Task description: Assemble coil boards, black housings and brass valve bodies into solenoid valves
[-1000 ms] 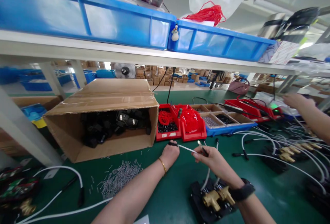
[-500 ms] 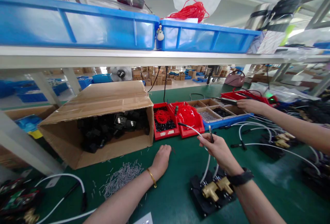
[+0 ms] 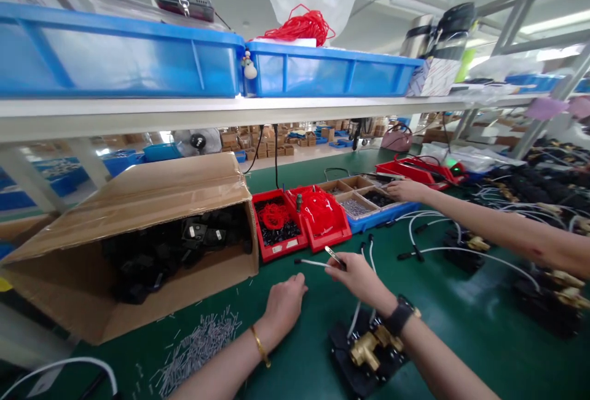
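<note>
My right hand (image 3: 360,278) holds a thin metal tool (image 3: 334,257) and a white tube (image 3: 313,262) with a black tip that points left. That tube runs down to a brass valve (image 3: 369,348) on a black base below my wrist. My left hand (image 3: 282,306) rests on the green mat with its fingers curled, just left of the tube end, and I cannot see anything in it. A pile of small grey pins (image 3: 198,346) lies left of it.
An open cardboard box (image 3: 138,203) of black parts lies on its side at left. Red bins (image 3: 276,246) with red loops and a blue tray (image 3: 382,214) stand behind. Another person's hand (image 3: 405,190) reaches into that tray. More valves with white tubes (image 3: 461,243) lie at right.
My left hand let go of the tube end and dropped to the mat. My right hand lowered the tube to point left. The other person's hand reached to the blue tray.
</note>
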{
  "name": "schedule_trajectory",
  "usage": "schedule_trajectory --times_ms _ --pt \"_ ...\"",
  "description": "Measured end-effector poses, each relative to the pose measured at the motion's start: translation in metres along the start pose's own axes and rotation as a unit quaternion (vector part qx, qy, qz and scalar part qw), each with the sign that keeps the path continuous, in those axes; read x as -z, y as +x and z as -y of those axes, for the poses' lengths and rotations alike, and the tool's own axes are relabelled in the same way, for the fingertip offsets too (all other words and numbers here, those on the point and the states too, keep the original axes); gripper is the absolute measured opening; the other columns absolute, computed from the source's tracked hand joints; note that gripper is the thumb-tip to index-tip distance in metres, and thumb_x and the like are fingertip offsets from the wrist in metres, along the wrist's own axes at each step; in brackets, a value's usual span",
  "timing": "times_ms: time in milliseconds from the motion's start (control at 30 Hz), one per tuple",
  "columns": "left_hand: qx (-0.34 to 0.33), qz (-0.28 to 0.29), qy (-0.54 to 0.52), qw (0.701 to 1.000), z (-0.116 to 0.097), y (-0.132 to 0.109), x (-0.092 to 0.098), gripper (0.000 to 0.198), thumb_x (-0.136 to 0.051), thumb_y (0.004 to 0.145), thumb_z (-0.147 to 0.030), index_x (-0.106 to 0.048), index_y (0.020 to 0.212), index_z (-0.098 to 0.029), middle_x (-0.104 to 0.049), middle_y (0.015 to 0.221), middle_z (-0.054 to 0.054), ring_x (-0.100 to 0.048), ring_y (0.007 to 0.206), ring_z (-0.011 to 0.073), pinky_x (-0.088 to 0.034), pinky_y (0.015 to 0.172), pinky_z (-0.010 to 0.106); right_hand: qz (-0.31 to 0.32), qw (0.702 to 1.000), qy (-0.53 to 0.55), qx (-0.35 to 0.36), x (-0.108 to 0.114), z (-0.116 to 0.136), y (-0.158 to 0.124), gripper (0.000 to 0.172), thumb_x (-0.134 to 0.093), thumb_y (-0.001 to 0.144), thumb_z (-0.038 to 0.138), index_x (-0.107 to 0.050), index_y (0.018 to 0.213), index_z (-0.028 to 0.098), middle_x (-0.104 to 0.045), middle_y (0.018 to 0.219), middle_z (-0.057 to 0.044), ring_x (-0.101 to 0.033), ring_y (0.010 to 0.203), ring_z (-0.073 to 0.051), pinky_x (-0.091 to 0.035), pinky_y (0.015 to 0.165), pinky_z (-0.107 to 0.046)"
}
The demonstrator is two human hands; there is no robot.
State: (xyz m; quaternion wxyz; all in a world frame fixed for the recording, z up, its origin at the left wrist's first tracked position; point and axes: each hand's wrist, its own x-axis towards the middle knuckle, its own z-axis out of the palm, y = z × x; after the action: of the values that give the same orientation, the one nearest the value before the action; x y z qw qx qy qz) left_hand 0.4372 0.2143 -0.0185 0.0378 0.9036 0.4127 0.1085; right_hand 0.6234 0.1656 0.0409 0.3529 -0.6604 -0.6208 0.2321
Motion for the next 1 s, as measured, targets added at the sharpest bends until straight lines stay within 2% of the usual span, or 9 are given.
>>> schedule_trajectory --times_ms 200,300,367,467,533,633,733,867,1000 --pt "0.029 -0.099 0.031 0.994 0.007 0.062 0.072 0.026 -0.028 0.095 -0.029 -0.049 0.105 -0.019 -0.062 0.099 0.009 -0.062 0.088 0.0209 -0.048 0.073 0.031 0.003 0.996 -0.078 0.032 0.005 0.006 -0.022 0.019 -0.053 0.081 0.033 -0.062 0.071 0.019 -0.063 0.067 -0.002 -0.055 0.061 -0.017 -0.039 0.057 -0.026" --pt "0.048 -0.14 0.047 0.988 0.015 0.099 0.095 0.051 -0.049 0.087 -0.032 -0.031 0.13 -0.014 -0.039 0.134 0.02 -0.041 0.121 0.0351 -0.04 0.092 0.048 -0.085 0.993 -0.064 0.05 0.021 0.012 -0.041 0.022 -0.053 0.082 0.034 -0.064 0.094 0.02 -0.066 0.097 -0.007 -0.059 0.083 -0.022 -0.043 0.073 -0.029" --pt "0.027 -0.149 0.051 0.987 0.014 0.105 0.096 0.069 -0.059 0.081 -0.031 -0.021 0.137 -0.017 -0.025 0.144 0.018 -0.027 0.13 0.0373 -0.033 0.099 0.052 -0.172 0.983 -0.058 -0.003 0.037 0.006 -0.061 0.034 -0.05 0.082 0.04 -0.06 0.108 0.019 -0.065 0.104 -0.009 -0.059 0.081 -0.022 -0.045 0.072 -0.03" --pt "-0.028 -0.179 0.06 0.982 0.008 0.083 0.083 0.058 -0.055 0.082 -0.026 -0.031 0.133 -0.018 -0.028 0.144 0.014 -0.029 0.13 0.0327 -0.031 0.104 0.046 -0.268 0.952 -0.07 -0.126 0.057 -0.024 -0.1 0.047 -0.046 0.082 0.05 -0.053 0.118 0.02 -0.066 0.101 -0.008 -0.05 0.049 -0.015 -0.043 0.052 -0.029" --pt "-0.044 -0.194 0.062 0.978 0.005 0.057 0.07 0.042 -0.05 0.085 -0.024 -0.042 0.125 -0.016 -0.035 0.14 0.013 -0.035 0.125 0.0314 -0.032 0.103 0.045 -0.273 0.944 -0.091 -0.159 0.06 -0.051 -0.127 0.056 -0.048 0.08 0.052 -0.045 0.126 0.022 -0.063 0.11 -0.009 -0.047 0.044 -0.013 -0.044 0.051 -0.03" --pt "-0.033 -0.177 0.022 0.983 0.0 0.011 0.052 0.037 -0.046 0.086 -0.023 -0.044 0.123 -0.017 -0.044 0.132 0.014 -0.042 0.121 0.0298 -0.037 0.1 0.045 -0.203 0.96 -0.121 -0.147 0.049 -0.084 -0.158 0.069 -0.052 0.079 0.048 -0.028 0.139 0.023 -0.053 0.128 -0.011 -0.063 0.077 -0.023 -0.05 0.073 -0.036" --pt "-0.041 -0.094 -0.087 0.991 -0.016 -0.039 0.033 0.053 -0.047 0.087 -0.031 -0.028 0.135 -0.021 -0.043 0.135 0.012 -0.041 0.125 0.0259 -0.038 0.102 0.043 -0.138 0.978 -0.115 -0.105 0.034 -0.097 -0.171 0.075 -0.051 0.082 0.043 -0.014 0.144 0.023 -0.037 0.142 -0.01 -0.045 0.121 -0.029 -0.04 0.097 -0.041" --pt "-0.04 0.112 -0.223 0.967 -0.058 -0.088 0.003 0.112 -0.072 0.064 -0.043 0.004 0.143 -0.022 -0.021 0.148 0.016 -0.03 0.132 0.0314 -0.037 0.104 0.042 -0.099 0.988 -0.101 -0.055 0.015 -0.091 -0.166 0.075 -0.051 0.084 0.042 -0.01 0.144 0.024 -0.028 0.146 -0.01 -0.032 0.131 -0.026 -0.032 0.105 -0.041" --pt "0.0 0.104 -0.29 0.951 -0.088 -0.091 -0.022 0.097 -0.072 0.067 -0.029 -0.01 0.142 -0.025 -0.012 0.15 0.012 -0.024 0.135 0.0286 -0.029 0.11 0.041 -0.144 0.98 -0.126 -0.057 -0.007 -0.087 -0.159 0.072 -0.05 0.083 0.046 -0.015 0.143 0.024 -0.034 0.142 -0.012 -0.04 0.126 -0.028 -0.039 0.1 -0.042"
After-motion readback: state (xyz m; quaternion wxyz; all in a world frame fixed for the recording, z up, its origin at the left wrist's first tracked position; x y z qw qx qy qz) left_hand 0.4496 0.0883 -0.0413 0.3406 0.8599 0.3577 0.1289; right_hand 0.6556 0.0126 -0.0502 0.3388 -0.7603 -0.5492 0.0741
